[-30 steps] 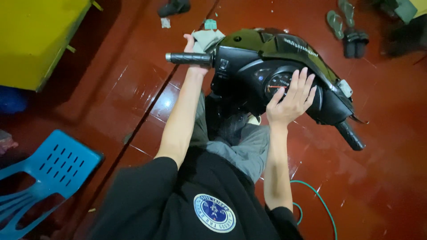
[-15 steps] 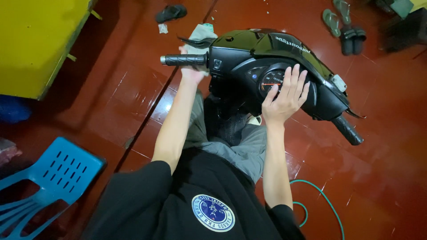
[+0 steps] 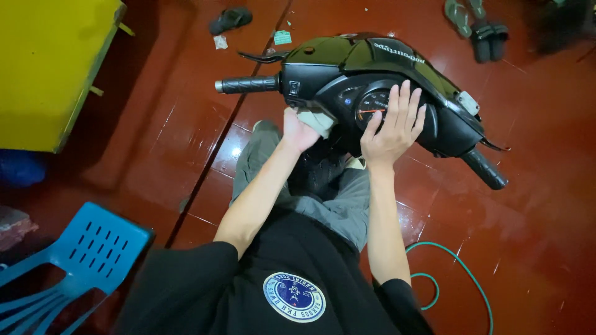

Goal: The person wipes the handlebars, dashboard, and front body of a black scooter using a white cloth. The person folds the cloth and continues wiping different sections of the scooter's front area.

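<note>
I sit astride a black scooter and look down on its handlebar cover (image 3: 347, 68) with the round speedometer (image 3: 372, 105). My left hand (image 3: 300, 130) is shut on a pale cloth (image 3: 318, 120), pressed against the panel just below the left grip (image 3: 248, 84). My right hand (image 3: 392, 127) lies flat with fingers spread over the right side of the speedometer. The right grip (image 3: 485, 169) sticks out to the lower right, free of both hands.
A blue plastic chair (image 3: 74, 260) stands at the lower left and a yellow cabinet (image 3: 49, 68) at the upper left. A green hose (image 3: 459, 267) curls on the red tiled floor at the right. Sandals (image 3: 478, 25) lie beyond the scooter.
My left hand with the cloth has come down from the top of the cover near the left grip to the panel below it. The right hand stays on the speedometer.
</note>
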